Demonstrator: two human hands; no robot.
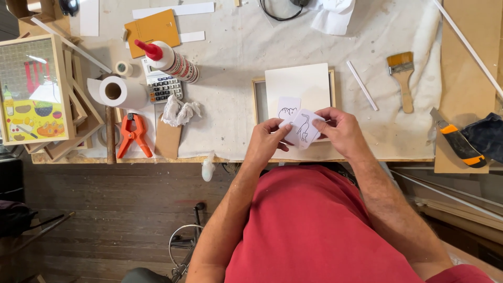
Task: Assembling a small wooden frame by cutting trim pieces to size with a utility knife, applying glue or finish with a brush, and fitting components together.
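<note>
Pretty busy workbench [236, 57] here, covered with a pale cloth. Glue bottle [170, 60] with a red tip lies on its side, touching a calculator [161, 86]. Left of that there's a paper towel roll [116, 92] and a small tape roll [123, 68]. An orange spring clamp [133, 136] sits near the front edge, next to a crumpled tissue [179, 111]. Framed colourful picture [32, 89] on the far left. Over on the right: a flat paintbrush [403, 78] and an orange-and-black utility knife [458, 141].
</note>
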